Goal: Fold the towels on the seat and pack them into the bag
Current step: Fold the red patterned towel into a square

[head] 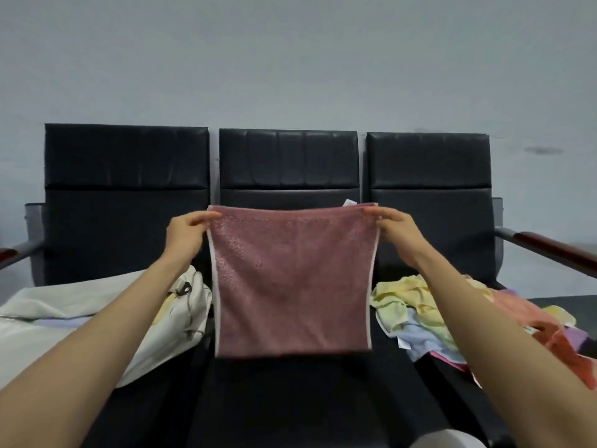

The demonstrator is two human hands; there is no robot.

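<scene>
Two hands [185,232] [395,229] pinching towel [290,279] corners, hanging free

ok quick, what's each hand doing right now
Left hand: fingers pinch the top left corner of the pink towel.
Right hand: fingers pinch the top right corner of the same towel, held up and hanging.

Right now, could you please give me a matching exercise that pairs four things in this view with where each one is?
Things:
1. pink towel
2. white bag
3. pile of unfolded towels
4. wooden-topped armrest

Places:
a. at the bench's outer end
b. lying on the left seat
c. hanging over the middle seat, pinched at its top corners by the left hand and right hand
d. heaped on the right seat

Pairs: 1-c, 2-b, 3-d, 4-a
</scene>
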